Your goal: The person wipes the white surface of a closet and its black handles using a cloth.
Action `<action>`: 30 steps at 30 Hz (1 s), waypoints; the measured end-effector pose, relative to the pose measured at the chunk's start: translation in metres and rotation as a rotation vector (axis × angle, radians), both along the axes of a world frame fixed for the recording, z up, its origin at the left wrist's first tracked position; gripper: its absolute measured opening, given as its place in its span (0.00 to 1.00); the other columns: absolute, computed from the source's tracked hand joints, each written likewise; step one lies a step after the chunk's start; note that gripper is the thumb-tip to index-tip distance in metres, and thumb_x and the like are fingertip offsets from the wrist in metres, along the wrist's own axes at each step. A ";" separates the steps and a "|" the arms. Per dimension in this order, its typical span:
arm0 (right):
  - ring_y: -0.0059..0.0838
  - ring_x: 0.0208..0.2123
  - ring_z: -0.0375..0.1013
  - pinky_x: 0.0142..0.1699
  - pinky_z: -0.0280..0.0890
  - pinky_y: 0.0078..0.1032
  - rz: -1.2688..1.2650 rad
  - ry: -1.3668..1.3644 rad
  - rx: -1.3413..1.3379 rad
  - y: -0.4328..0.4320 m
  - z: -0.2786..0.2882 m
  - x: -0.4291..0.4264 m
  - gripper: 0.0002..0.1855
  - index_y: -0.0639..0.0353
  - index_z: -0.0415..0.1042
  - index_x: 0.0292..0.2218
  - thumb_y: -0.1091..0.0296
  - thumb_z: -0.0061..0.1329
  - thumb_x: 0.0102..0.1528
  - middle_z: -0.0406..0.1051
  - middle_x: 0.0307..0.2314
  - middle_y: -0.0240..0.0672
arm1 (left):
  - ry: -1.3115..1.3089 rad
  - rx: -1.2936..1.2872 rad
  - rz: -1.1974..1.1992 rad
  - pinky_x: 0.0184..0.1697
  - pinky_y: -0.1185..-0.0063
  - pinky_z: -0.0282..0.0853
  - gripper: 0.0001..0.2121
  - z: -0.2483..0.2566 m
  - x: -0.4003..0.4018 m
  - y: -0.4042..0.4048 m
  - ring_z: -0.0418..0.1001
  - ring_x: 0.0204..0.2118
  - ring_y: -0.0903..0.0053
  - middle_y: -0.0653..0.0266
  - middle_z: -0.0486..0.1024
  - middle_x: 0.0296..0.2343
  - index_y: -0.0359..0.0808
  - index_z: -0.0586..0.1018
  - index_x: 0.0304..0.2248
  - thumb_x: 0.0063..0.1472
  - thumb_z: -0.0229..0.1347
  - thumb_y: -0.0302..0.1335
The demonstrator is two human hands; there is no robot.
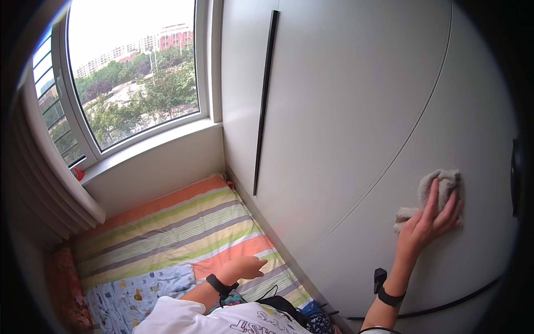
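My right hand [434,217] presses a light grey-beige cloth [438,188] flat against the pale wardrobe door [342,104], at the right of the head view. Part of the folded cloth sticks out to the left of the palm. My left hand [248,268] hangs over the striped bed cover [175,225] at the lower middle; its fingers are partly extended and nothing shows in them. Both wrists bear black bands.
A long black handle [265,104] runs down the door. Another curved black strip [450,301] lies low on the right. The window sill [150,144], a curtain [50,179] and a patterned blue cloth [142,292] are at the left.
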State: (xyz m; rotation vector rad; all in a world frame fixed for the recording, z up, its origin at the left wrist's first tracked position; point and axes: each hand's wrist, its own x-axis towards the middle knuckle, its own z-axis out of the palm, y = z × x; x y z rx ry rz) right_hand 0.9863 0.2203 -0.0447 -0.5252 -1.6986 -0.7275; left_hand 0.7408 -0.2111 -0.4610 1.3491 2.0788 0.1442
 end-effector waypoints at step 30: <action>0.71 0.92 0.59 0.92 0.51 0.89 -0.093 0.164 0.092 -0.045 0.137 -0.226 0.52 0.27 0.77 0.89 0.78 0.66 0.71 0.62 0.90 0.44 | -0.004 0.074 -0.101 0.69 0.48 0.88 0.39 0.037 -0.120 -0.029 0.91 0.66 0.39 0.45 0.90 0.70 0.48 0.71 0.91 0.92 0.65 0.52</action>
